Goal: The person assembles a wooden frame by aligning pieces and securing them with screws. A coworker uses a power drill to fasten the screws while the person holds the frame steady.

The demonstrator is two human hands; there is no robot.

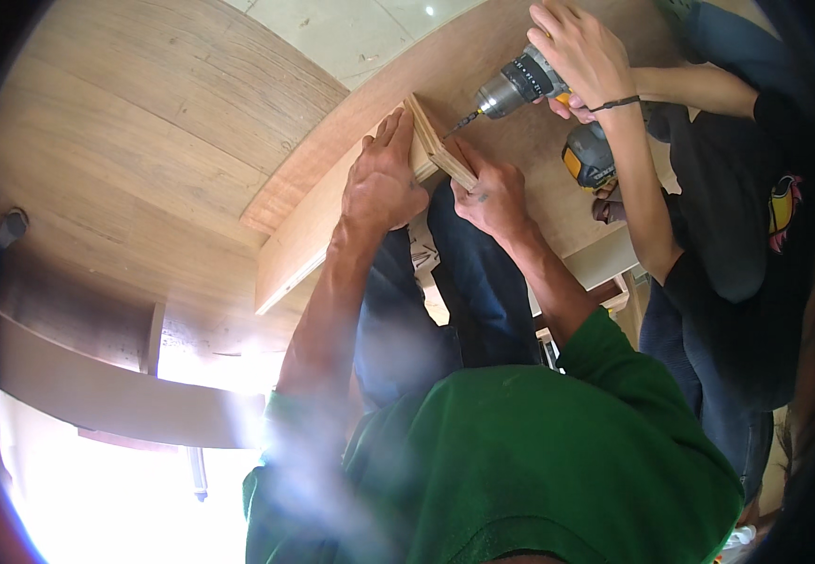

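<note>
Both hands are up on the work here: the left hand (384, 179) is lying with palm and fingers pressed flat against the near side of a small plywood strip (439, 143), which is standing on edge on a large plywood panel (351, 188) at the scene's middle. The right hand (492, 195) is gripping the strip's right end, fingers curled around it. From the far right, a co-worker's hand (584, 52) is wrapping around a cordless drill (530, 83), its bit (461, 122) touching the strip's far face. The person's green shirt (520, 461) is filling the near foreground, dark trousers (464, 282) below the panel.
</note>
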